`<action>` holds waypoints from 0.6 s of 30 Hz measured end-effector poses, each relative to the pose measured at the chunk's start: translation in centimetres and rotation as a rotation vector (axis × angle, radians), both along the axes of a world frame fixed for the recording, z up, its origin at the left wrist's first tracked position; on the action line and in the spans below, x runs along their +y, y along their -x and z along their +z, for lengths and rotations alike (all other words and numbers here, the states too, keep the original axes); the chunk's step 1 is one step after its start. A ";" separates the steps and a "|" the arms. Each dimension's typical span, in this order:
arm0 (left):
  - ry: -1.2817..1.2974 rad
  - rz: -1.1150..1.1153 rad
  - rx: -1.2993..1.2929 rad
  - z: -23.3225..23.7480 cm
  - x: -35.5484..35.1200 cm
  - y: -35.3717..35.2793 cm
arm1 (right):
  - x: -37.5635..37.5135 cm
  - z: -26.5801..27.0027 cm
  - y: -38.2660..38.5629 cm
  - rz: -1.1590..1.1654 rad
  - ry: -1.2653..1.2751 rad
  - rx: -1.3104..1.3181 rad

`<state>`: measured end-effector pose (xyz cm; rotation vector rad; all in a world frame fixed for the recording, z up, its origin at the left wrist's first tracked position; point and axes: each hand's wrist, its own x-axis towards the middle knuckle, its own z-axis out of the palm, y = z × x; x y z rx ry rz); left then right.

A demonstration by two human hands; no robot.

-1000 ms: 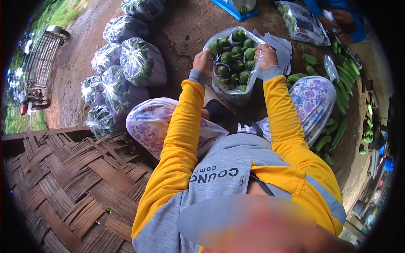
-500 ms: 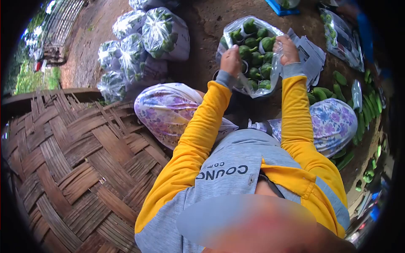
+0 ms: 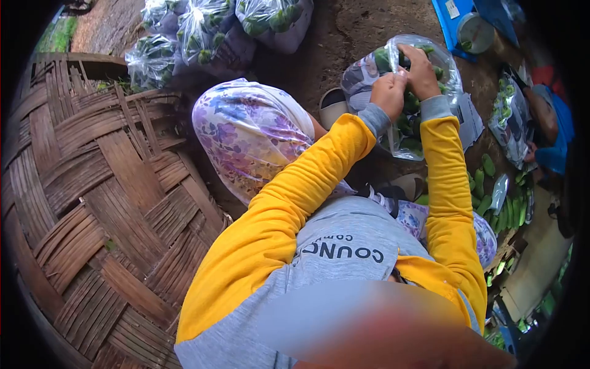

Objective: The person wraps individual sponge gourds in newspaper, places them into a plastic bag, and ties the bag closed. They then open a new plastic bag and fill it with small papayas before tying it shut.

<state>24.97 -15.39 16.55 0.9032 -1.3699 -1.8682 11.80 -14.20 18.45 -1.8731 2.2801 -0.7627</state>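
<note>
Two bare hands meet at the mouth of a clear plastic bag (image 3: 455,81) of round green vegetables (image 3: 407,126).

The left hand (image 3: 388,97) is closed on the gathered plastic, and the right hand (image 3: 421,75) grips just beside it, fingers bent over the edge. The bag sits on the dirt floor (image 3: 344,27) beyond the person's knees, with paper sheets (image 3: 472,123) beside it. Several filled bags (image 3: 203,37) stand off to the left; long green vegetables (image 3: 507,212) lie to the right, near another person (image 3: 556,132) in blue.
</note>
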 end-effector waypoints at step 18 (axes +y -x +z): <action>0.182 -0.105 -0.149 2.0 -0.9 -2.0 | -0.2 -3.6 -1.9 -0.075 -0.020 0.104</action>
